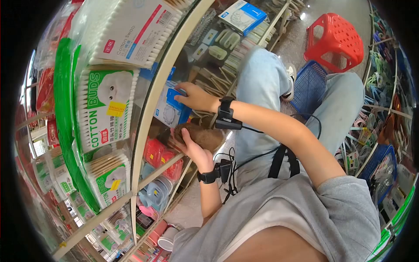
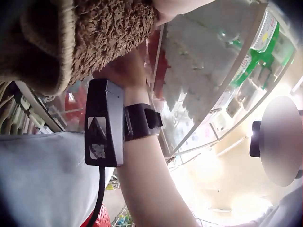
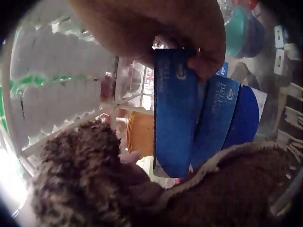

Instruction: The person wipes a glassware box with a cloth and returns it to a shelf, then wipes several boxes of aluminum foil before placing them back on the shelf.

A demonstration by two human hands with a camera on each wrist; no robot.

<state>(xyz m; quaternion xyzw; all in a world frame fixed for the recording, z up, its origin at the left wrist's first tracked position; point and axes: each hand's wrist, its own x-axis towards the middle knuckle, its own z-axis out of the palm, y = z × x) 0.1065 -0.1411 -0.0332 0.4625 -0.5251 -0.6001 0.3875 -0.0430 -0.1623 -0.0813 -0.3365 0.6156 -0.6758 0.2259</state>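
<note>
In my left hand (image 1: pixel 195 147) is a brown fuzzy cloth (image 1: pixel 203 134), gripped with the thumb over its near side. The cloth has a pale stitched edge and fills the upper left of the left wrist view (image 2: pixel 104 40). Just beyond it, my right hand (image 1: pixel 197 98) pinches the top edge of a blue and white box (image 1: pixel 167 109) on the glass shelf. From the right wrist view, the fingers (image 3: pixel 203 66) close on this box's blue side (image 3: pixel 174 113). More blue boxes (image 3: pixel 215 113) stand right beside it.
Packs of cotton buds (image 1: pixel 107 105) line the upper shelf, behind a metal rail (image 1: pixel 150 100). Pink and blue plastic containers (image 1: pixel 156 192) sit lower down. A red stool (image 1: pixel 335 41) and a blue basket (image 1: pixel 309 85) stand near my legs. Another person (image 2: pixel 281 142) appears at one side.
</note>
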